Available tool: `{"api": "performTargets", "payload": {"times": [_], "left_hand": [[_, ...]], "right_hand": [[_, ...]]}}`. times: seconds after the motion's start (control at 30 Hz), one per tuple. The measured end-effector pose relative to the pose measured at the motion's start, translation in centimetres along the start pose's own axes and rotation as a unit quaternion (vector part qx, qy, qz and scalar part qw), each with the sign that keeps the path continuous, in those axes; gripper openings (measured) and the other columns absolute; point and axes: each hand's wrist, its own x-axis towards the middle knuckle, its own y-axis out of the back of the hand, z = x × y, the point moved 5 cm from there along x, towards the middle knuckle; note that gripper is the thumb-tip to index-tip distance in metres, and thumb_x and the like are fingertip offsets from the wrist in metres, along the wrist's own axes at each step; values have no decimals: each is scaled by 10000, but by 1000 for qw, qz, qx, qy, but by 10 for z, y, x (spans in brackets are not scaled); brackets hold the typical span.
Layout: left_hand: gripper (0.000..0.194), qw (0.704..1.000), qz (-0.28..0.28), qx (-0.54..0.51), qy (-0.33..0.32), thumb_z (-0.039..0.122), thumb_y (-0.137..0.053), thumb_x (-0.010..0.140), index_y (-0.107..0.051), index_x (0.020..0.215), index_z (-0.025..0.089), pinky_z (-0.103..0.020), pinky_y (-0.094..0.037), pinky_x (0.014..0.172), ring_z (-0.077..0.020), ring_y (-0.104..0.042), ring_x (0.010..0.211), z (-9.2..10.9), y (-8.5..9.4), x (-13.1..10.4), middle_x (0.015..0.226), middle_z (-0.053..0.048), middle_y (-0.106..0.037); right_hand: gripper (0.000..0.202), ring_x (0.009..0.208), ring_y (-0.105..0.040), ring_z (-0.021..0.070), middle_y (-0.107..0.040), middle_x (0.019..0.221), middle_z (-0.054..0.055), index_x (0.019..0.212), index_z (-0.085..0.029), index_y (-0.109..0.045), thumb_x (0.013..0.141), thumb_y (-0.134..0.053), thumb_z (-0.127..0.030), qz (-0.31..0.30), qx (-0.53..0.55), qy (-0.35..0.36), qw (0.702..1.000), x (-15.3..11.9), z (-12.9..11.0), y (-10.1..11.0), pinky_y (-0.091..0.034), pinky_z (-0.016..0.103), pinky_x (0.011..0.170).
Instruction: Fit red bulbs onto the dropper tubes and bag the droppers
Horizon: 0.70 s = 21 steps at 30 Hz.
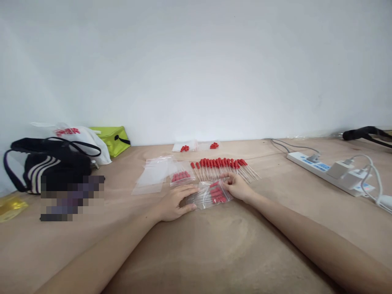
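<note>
A clear zip-lock bag [206, 200] lies on the table between my hands, with several red-bulbed droppers [218, 192] inside, bulbs toward the right. My left hand [177, 203] rests at the bag's left end, its fingers stretched out and its thumb apart. At the bag's upper right edge, my right hand [237, 187] is closed with the plastic between thumb and fingers; part of its grip is hidden. Just beyond is a row of loose droppers [219, 163] with red bulbs and thin pale stems. A second filled bag [183, 178] lies beyond my left hand.
Flat clear bags [151, 175] overlap at the left. Two small bags with red bulbs [184, 148] lie near the wall. A power strip [327, 171] with plugs and cables is at the right. A black bag [58, 163] and a lime-green box-shaped bag [110, 139] stand at the left.
</note>
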Motion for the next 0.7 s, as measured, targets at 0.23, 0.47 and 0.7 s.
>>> {"api": "performTargets", "payload": {"times": [0.23, 0.47, 0.7], "left_hand": [[487, 1000, 4, 2, -7, 430, -478, 803, -423, 1243, 230, -391, -289, 1005, -219, -356, 1213, 0, 0, 0, 1304, -59, -422], [492, 1000, 1, -3, -7, 427, -485, 799, -424, 1243, 224, -391, -285, 1008, -220, -351, 1215, 0, 0, 0, 1309, -56, -417], [501, 1000, -9, 9, -7, 430, -474, 800, -422, 1247, 210, -402, -276, 1013, -228, -337, 1224, 2, 1, 0, 1311, -65, -413]], "right_hand": [[176, 353, -413, 60, -467, 436, -82, 745, -189, -510, 633, -620, -268, 53, 0, -1, 999, 1, -6, 12, -309, 167, 351], [324, 352, -332, 46, -440, 419, -47, 505, -161, -496, 667, -563, -434, 20, -129, -42, 991, -5, -13, 12, -237, 184, 360], [209, 445, -399, 73, -454, 452, -49, 521, -160, -505, 651, -569, -311, -5, -184, 34, 982, -4, -9, 1, -292, 194, 445]]}}
